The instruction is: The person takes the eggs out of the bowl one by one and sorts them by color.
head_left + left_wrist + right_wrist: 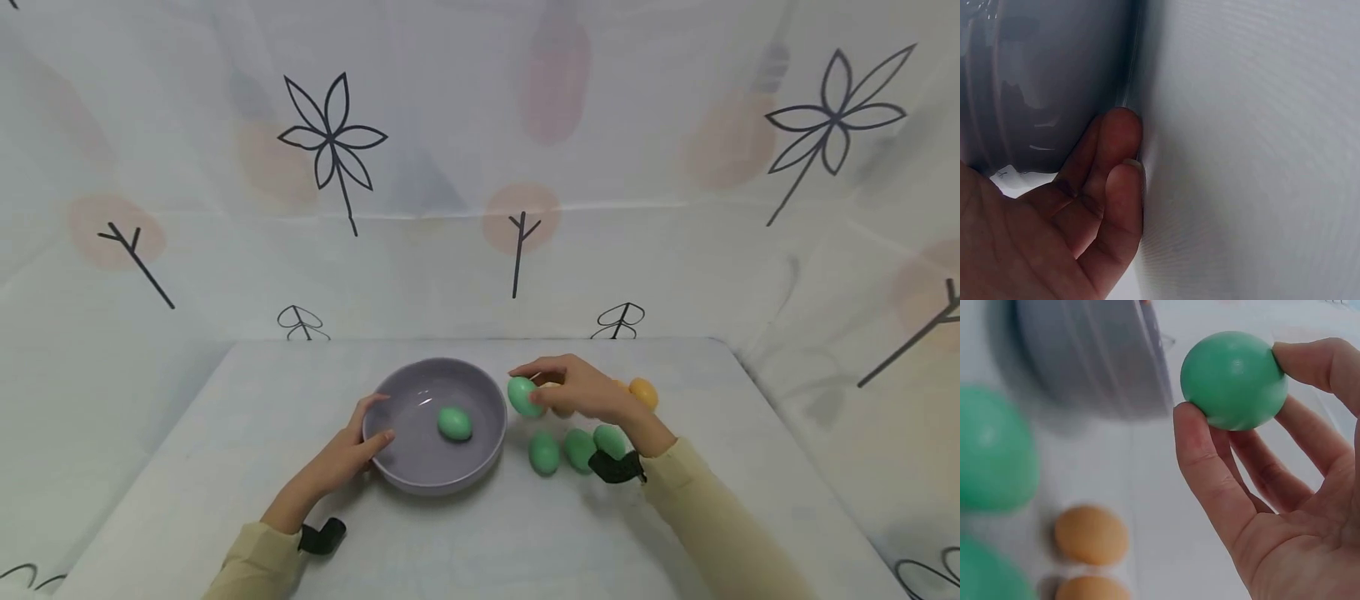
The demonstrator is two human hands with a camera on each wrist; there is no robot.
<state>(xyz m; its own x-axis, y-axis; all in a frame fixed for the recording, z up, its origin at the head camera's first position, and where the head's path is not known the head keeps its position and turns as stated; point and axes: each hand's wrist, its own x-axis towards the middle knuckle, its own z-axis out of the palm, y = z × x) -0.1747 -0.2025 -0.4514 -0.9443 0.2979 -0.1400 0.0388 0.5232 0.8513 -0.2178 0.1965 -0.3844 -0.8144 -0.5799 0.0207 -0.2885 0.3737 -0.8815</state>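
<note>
My left hand (pixel 348 446) grips the left side of a greyish-purple bowl (pixel 442 482), its thumb over the rim. In the left wrist view, other fingers (pixel 1119 137) curl against the bowl's outer wall, low by the tabletop. One green egg (pixel 454 424) lies inside the bowl. Just beyond the bowl's right rim, my right hand (pixel 581 390) pinches another green egg (pixel 523 397) between thumb and fingertips. The right wrist view shows this egg held clear of the table, with the bowl's side wall close by.
Right of the bowl, several green eggs (pixel 544 453) lie on the white cloth-covered table (pixel 465 550). Orange-yellow eggs (pixel 643 393) sit behind them, partly hidden by my right hand and wrist. A patterned sheet (pixel 442 275) hangs at the back.
</note>
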